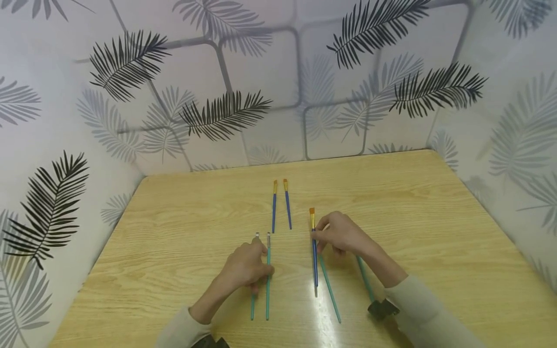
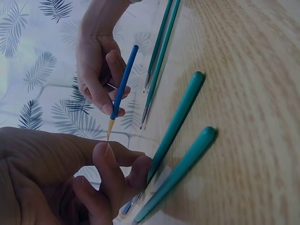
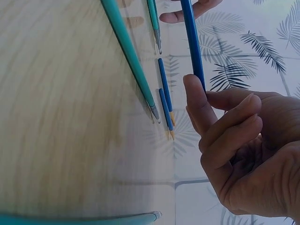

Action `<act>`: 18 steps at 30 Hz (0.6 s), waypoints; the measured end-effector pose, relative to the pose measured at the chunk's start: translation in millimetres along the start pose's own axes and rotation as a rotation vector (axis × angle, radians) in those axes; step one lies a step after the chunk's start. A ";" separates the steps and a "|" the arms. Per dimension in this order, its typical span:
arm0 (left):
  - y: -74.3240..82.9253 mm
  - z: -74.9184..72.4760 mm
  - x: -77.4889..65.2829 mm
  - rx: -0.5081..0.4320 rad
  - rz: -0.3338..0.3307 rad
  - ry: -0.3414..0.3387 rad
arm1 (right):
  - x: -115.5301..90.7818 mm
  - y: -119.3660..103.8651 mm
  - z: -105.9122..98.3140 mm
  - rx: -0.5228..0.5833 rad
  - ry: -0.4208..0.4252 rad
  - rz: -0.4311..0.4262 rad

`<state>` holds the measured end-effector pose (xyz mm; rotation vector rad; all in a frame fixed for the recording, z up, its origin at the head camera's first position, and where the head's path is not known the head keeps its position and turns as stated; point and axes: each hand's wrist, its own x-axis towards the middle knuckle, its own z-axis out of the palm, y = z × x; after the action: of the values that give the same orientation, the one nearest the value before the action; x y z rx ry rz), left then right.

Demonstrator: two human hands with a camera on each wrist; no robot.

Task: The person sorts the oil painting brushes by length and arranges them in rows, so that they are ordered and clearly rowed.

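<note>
My right hand (image 1: 341, 234) pinches a blue paintbrush (image 1: 315, 261) with a gold ferrule and orange bristles. In the right wrist view the brush is held between thumb and fingers, raised off the table. My left hand (image 1: 247, 263) hovers low over two green paintbrushes (image 1: 268, 290) lying side by side, covering part of the left one. Loosely bent fingers (image 2: 112, 173) overlap a green brush (image 2: 178, 117) in the left wrist view; whether they touch it is unclear. Farther back lie two more blue paintbrushes (image 1: 288, 210), bristles pointing away.
Two other green brushes lie on the right: one (image 1: 330, 290) beside the held blue brush, another (image 1: 365, 280) partly under my right forearm. The wooden table (image 1: 413, 193) meets a leaf-patterned wall covering (image 1: 270, 72) at the back and sides.
</note>
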<state>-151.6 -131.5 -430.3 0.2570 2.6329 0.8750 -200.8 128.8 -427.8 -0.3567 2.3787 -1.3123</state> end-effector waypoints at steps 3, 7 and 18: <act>-0.1 -0.4 -0.6 -0.002 0.007 0.007 | 2.0 0.7 -1.9 -0.001 0.002 -0.006; 1.9 -1.1 -0.3 -0.006 0.025 0.013 | 4.2 1.2 -5.5 0.007 0.001 -0.004; 9.6 6.8 -2.5 -0.051 0.072 -0.037 | 9.7 0.3 -10.5 0.052 0.016 0.021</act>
<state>-146.1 -120.8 -428.8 0.3531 2.5769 0.9504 -214.2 132.9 -425.3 -0.3069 2.3501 -1.3692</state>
